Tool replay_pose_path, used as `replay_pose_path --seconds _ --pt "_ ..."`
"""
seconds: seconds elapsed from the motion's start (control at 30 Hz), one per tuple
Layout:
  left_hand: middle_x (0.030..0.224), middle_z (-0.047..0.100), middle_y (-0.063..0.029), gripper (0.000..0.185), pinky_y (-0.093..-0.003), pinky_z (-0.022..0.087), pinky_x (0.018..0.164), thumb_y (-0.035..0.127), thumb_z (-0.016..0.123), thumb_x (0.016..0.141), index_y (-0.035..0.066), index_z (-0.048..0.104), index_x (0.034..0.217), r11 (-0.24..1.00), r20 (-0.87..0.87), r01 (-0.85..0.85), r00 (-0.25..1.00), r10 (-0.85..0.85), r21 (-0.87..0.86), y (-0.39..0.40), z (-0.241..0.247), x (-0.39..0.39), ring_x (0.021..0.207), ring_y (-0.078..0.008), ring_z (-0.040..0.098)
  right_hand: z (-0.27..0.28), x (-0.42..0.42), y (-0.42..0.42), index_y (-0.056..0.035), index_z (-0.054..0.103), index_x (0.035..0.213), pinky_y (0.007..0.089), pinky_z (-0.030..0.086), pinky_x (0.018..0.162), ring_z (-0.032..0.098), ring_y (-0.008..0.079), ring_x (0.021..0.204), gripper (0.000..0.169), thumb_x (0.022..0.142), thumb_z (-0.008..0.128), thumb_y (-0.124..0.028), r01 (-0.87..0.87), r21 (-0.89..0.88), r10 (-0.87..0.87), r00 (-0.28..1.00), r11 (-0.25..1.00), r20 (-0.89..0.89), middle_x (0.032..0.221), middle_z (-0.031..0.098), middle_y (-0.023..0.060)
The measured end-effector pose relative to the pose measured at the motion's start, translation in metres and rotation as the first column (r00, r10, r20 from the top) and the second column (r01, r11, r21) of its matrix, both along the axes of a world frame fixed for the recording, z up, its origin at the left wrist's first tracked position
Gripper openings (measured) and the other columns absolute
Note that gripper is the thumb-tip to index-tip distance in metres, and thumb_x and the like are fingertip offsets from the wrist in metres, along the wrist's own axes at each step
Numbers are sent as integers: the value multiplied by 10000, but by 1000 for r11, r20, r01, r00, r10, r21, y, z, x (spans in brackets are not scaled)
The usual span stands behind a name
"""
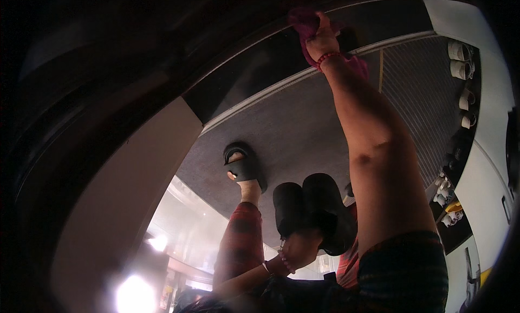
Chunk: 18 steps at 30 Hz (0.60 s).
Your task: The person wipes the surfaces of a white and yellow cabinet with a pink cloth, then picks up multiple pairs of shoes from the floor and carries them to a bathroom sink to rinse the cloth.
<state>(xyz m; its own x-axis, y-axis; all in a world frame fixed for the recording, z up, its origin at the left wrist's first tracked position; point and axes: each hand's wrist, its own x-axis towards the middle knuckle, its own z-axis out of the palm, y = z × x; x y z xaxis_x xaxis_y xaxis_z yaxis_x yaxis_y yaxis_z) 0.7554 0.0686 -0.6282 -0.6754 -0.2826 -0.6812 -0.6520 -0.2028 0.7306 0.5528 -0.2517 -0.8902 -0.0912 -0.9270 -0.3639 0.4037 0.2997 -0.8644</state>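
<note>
My right hand [323, 44], with a red bead bracelet at the wrist, is stretched far forward and grips a magenta cloth [304, 24]. Part of the cloth hangs below the wrist. It lies against a dark, glossy shelf-like surface [252, 79] with a pale metal edge strip. Close to my body, my left hand [302, 248] holds a pair of black slippers [289, 205] together, their soles towards the camera. The fingers are partly hidden in shadow.
My foot wears a dark slide sandal [243, 166] on the grey floor [284, 126]. At the right, several shoes [461, 69] line a ribbed dark surface [418, 97] beside white cabinet panels [485, 174]. A pale panel [134, 166] rises at the left.
</note>
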Motion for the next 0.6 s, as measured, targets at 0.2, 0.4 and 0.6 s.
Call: replay_pose_path --seconds 0.2,0.4,0.6 --pt "766 576 -128 120 -342 473 556 44 523 667 47 600 759 992 -65 61 995 -69 -107 -12 8 5 675 -244 578 -14 -49 -40 -79 447 1147 389 246 989 364 278 1142 462 742 535 -282 29 -55 -61 646 998 -761 1171 455 141" --pt "752 557 -123 121 -329 474 568 33 518 661 35 594 756 990 -41 124 991 -127 -60 -9 13 4 680 -251 574 -20 44 -19 -91 503 1109 449 161 1024 306 311 1172 373 793 445 -280 -54 42 31 -182 998 -983 1226 419 124" --pt "782 579 -106 116 -309 474 556 35 538 641 26 613 730 997 -61 34 997 -38 -64 10 7 9 684 -256 579 33 169 17 -58 387 1157 393 460 718 479 333 896 421 753 477 -135 -11 306 307 27 952 -951 1088 415 202"
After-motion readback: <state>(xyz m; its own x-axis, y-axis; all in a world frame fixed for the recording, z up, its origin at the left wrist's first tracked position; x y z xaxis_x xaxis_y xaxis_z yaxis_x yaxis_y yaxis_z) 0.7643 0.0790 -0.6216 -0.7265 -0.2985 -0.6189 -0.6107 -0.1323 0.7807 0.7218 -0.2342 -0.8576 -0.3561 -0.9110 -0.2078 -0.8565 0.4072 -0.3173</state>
